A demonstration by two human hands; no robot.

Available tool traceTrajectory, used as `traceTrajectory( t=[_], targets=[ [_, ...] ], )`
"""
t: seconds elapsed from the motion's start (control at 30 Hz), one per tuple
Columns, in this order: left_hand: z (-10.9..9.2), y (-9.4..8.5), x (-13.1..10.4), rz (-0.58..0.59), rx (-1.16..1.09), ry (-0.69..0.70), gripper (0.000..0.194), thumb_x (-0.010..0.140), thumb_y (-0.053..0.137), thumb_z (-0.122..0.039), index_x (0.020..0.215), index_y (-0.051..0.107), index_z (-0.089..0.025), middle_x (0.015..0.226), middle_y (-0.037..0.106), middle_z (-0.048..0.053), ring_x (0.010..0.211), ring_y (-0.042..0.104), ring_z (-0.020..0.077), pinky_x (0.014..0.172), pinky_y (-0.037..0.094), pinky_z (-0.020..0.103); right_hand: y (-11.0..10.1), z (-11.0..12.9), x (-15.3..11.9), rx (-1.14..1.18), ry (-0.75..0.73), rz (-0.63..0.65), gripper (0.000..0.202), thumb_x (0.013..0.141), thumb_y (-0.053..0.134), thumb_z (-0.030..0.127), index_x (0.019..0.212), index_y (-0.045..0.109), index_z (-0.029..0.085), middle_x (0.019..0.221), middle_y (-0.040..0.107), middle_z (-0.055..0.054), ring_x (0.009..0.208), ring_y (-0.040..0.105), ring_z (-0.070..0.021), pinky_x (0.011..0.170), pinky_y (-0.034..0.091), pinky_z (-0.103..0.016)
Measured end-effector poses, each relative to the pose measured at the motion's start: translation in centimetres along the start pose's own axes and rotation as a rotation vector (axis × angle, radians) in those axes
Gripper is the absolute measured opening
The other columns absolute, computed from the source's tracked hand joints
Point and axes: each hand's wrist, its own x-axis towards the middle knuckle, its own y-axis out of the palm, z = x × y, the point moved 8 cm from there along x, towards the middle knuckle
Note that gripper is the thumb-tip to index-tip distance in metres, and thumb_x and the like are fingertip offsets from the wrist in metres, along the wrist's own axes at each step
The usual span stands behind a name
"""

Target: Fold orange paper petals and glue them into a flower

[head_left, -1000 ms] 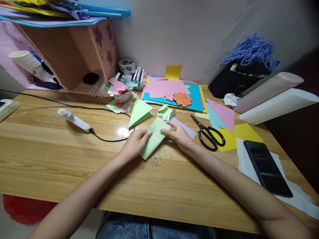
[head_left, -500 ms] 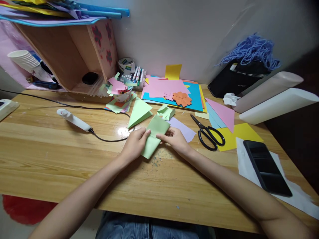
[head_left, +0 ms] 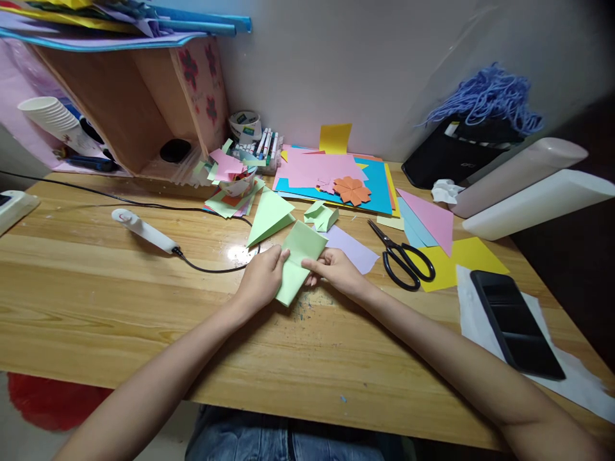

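A folded light green sheet of paper is held between my two hands above the wooden table. My left hand pinches its left edge, thumb on top. On the opposite edge, my right hand grips it with the thumb on top and the fingers curled beneath. Those fingers are partly hidden by the paper. Just beyond lie a folded green triangle of paper and a small folded green paper piece. Close to my right hand rests a lilac paper piece.
Black scissors lie right of my hands, near yellow paper and a phone. At left is a white corded tool. Behind stand a cup of paper scraps and stacked coloured sheets with an orange paper flower.
Both hands keep hold of the green paper. The right hand's fingers have shifted slightly beneath its edge, and the paper's lower part has moved a little to the right.
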Motion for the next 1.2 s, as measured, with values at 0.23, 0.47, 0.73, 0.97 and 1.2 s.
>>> traceTrajectory(
  t=[0.23,0.47,0.73,0.97,1.2],
  targets=[
    [-0.4,-0.2,0.1,0.017,0.032,0.042,0.031,0.088,0.03,-0.036,0.064,0.04,-0.02,0.061,0.049,0.001,0.059,0.045,0.0156,0.057,0.031,0.025,0.0,-0.2,0.1,0.021,0.025,0.02,0.047,0.071,0.059,0.053,0.061,0.066,0.008,0.056,0.067,-0.01,0.043,0.058,-0.0117,0.042,0.047,-0.021],
    [-0.9,-0.3,0.2,0.04,-0.005,0.065,0.03,0.088,0.031,-0.035,0.063,0.038,-0.02,0.06,0.045,0.0,0.059,0.043,0.0148,0.057,0.03,0.025,-0.8,-0.2,0.3,0.129,0.036,-0.038,0.055,0.078,0.047,0.057,0.057,0.063,0.009,0.049,0.064,-0.01,0.039,0.058,-0.013,0.037,0.045,-0.02],
    [-0.9,-1.2,0.4,0.037,-0.035,0.051,0.031,0.086,0.033,-0.035,0.061,0.04,-0.018,0.062,0.046,0.0,0.062,0.045,0.0146,0.058,0.029,0.025,-2.4,0.0,0.5,0.254,0.017,-0.178,0.044,0.077,0.05,0.054,0.065,0.06,0.013,0.05,0.062,-0.006,0.039,0.055,-0.0107,0.033,0.042,-0.017],
    [-1.4,-0.2,0.3,0.246,-0.057,0.118,0.033,0.085,0.035,-0.036,0.063,0.048,-0.016,0.061,0.049,-0.001,0.059,0.044,0.0128,0.055,0.03,0.024,-1.1,0.4,0.2,0.107,0.018,-0.014,0.047,0.069,0.057,0.058,0.08,0.064,0.012,0.061,0.062,-0.004,0.048,0.058,-0.0125,0.039,0.047,-0.02],
    [-0.3,-1.4,1.0,0.252,-0.195,0.034,0.032,0.077,0.05,-0.043,0.066,0.059,-0.015,0.062,0.056,-0.001,0.056,0.047,0.0106,0.05,0.032,0.021,-0.8,0.2,0.1,-0.037,-0.017,0.016,0.032,0.072,0.062,0.043,0.072,0.059,0.012,0.047,0.057,0.002,0.035,0.047,-0.0065,0.033,0.035,-0.016]
  ],
)
